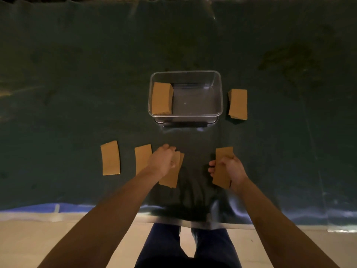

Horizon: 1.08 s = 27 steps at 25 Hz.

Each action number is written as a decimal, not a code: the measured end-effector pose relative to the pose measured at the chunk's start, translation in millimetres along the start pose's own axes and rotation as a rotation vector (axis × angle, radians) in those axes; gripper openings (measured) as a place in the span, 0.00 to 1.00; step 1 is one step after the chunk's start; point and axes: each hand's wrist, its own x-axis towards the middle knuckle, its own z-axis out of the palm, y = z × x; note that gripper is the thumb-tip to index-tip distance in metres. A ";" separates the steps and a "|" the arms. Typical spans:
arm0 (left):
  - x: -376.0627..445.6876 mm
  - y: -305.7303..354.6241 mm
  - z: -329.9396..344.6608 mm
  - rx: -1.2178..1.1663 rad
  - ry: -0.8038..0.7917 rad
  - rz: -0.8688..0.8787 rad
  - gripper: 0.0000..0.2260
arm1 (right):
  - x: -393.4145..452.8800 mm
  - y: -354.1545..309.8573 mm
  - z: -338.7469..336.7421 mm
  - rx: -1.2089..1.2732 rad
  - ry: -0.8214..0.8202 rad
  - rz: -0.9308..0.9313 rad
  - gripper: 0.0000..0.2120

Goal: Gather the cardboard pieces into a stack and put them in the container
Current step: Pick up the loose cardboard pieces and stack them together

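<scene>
While no writing or label is readable on anything I can see, the cardboard pieces are plain brown and scattered over the dark green cloth (77, 93). My right hand (232, 168) is clamped around a small stack of cardboard (222, 176), fingers wrapped over its left edge and the stack tilted with its far end poking out past the knuckles. My left hand (163, 161) is curled, fingers bent down onto a couple of overlapping pieces (172, 178) lying on the cloth; whether it has truly gripped them I cannot tell. Just left of that hand lies a single flat piece (142, 159), partly covered by my wrist, and farther left another flat piece (110, 158) lies on its own. Beyond the hands stands the clear plastic container (216, 111), open-topped, with a cardboard stack (161, 98) leaning inside against its left wall. Right of the container, apart from it, another cardboard stack (238, 104) rests on the cloth. Nearest me, the cloth's edge hangs over a pale floor (29, 238), and my dark trouser legs (185, 248) show below.
</scene>
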 end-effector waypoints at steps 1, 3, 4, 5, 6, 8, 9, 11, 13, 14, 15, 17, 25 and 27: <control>-1.2 -0.4 1.9 0.012 0.017 0.012 0.26 | -1.3 0.4 1.1 -0.002 0.002 0.004 0.12; -4.5 -1.4 4.1 0.017 0.030 0.029 0.23 | -3.4 0.4 3.0 0.006 0.006 0.009 0.11; -5.6 -2.2 4.4 0.006 0.041 0.030 0.22 | -3.3 0.4 3.7 0.007 0.011 0.010 0.10; -6.9 -3.6 3.9 -0.001 0.059 0.033 0.21 | -3.2 0.2 5.0 0.007 0.017 0.010 0.10; -8.6 -4.8 1.9 0.011 0.081 0.040 0.20 | -2.4 0.5 6.7 0.001 0.023 0.009 0.09; -11.4 -9.0 -3.6 0.093 0.109 0.062 0.19 | -0.6 0.5 9.3 -0.018 0.028 -0.002 0.10; -12.6 -13.5 -7.1 0.107 0.098 0.058 0.18 | 0.4 0.1 10.4 -0.020 0.028 -0.010 0.11; -16.1 -27.0 -20.0 -0.037 0.031 -0.016 0.16 | 3.1 -0.6 14.6 -0.029 0.032 -0.019 0.12; -16.6 -47.2 -35.9 -0.224 0.004 -0.119 0.25 | 4.1 -0.4 21.0 -0.051 0.033 -0.025 0.12; -16.3 -57.7 -45.2 -0.253 0.000 -0.161 0.34 | 3.8 -0.3 24.9 -0.059 0.029 -0.032 0.12; -15.9 -67.6 -52.2 -0.238 -0.008 -0.197 0.41 | 3.5 -0.1 29.1 -0.064 0.022 -0.037 0.12; -14.2 -81.6 -59.3 -0.128 -0.014 -0.244 0.42 | 2.2 0.8 37.4 -0.068 0.010 -0.042 0.12; -15.1 -88.9 -48.1 0.009 0.083 -0.218 0.18 | -4.1 0.3 51.5 -0.073 -0.009 -0.039 0.10; -15.7 -91.0 -53.0 0.064 0.101 -0.197 0.19 | -7.1 -1.0 55.7 -0.067 -0.023 -0.040 0.09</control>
